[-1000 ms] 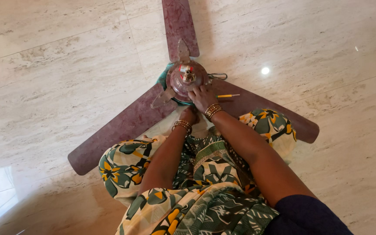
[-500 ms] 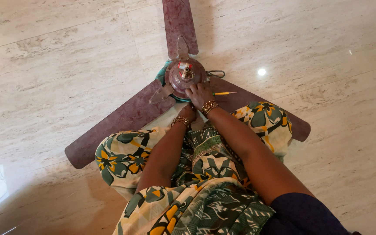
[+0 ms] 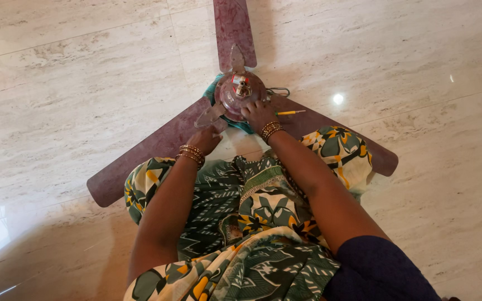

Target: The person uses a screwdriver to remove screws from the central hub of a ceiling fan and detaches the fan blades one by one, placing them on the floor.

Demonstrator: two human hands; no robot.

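Down on a pale, glossy marble floor (image 3: 408, 50), cross-legged in a green and yellow patterned garment (image 3: 252, 212). Faced a maroon ceiling fan (image 3: 240, 92) laid flat just ahead of the knees. Counted three blades: the far blade (image 3: 232, 22) pointing away, the left blade (image 3: 152, 153) running past the left knee, the right blade (image 3: 330, 125) tucked partly behind the right knee. Found the domed motor hub (image 3: 235, 96) dead centre, shaft end up, cushioned on a teal cloth (image 3: 212, 92).

Down to the hands now. Laid the right hand (image 3: 259, 114) palm down on the hub's near side, fingers spread across the dome, closed around nothing. Set the left hand (image 3: 206, 138) at the root of the left blade, just beside the metal blade bracket (image 3: 210, 115); fingers curled under and hidden, so could not tell whether pinched on anything or merely resting.

Left a yellow-handled screwdriver (image 3: 291, 112) untouched on the right blade, just beyond the right fingers. Spotted a small wire loop (image 3: 279, 91) past the hub, near its far right side.

Judged sound handling here as this: flat, even pressure from the right palm to stop the hub rocking on the cloth, left fingers kept on the bracket's metal and off the thin blade, screwdriver kept within reach.
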